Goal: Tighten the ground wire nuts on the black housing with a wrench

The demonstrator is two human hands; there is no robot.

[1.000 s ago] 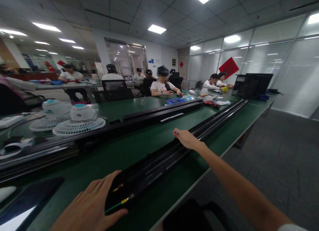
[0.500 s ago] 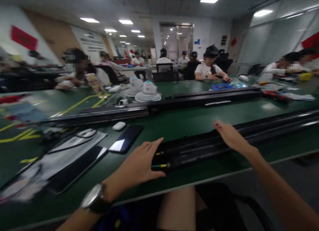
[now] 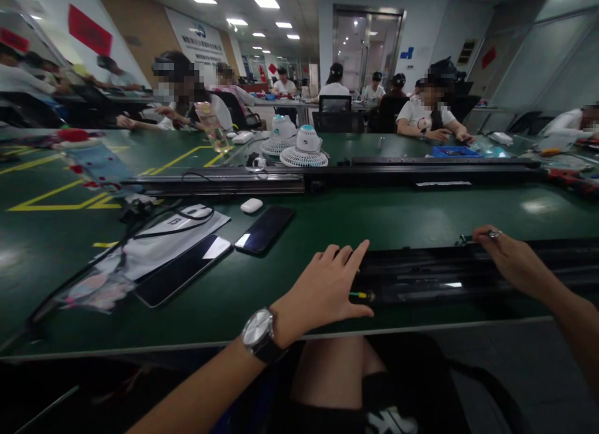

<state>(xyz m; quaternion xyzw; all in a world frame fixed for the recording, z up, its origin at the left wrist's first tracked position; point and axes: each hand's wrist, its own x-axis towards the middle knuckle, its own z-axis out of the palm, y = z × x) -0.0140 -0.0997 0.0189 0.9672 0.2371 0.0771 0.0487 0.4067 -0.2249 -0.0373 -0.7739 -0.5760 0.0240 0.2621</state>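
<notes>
"Black, that long rail [image 3: 416, 278]. Where does it lie?"

"Right of centre, low in the frame, running out past the right edge on the green table [image 3: 374, 218]. A green-and-yellow wire [image 3: 358, 295] shows at its left end."

"And the left hand [image 3: 322, 290]?"

"At that same end, lower centre. Thumb and forefinger are stretched well apart, around the end; I can't tell how firmly they touch it."

"The right hand [image 3: 510, 256]?"

"Right side of the frame, at the rail's far edge, fingers curled in a pinch. They grip a small shiny metal piece [image 3: 493, 234], too small to make out its shape."

"What's further out?"

"A wristwatch [image 3: 258, 329] on the left wrist, bottom centre. Left of centre, a dark phone [image 3: 265, 229] with a white case [image 3: 251, 205] just beside it. Above those, mid-frame, two white fans [image 3: 304, 153] stand side by side."

"Anyone across the table?"

"A person in a white shirt [image 3: 428, 115], upper right, near a blue tray [image 3: 435, 152]."
</notes>
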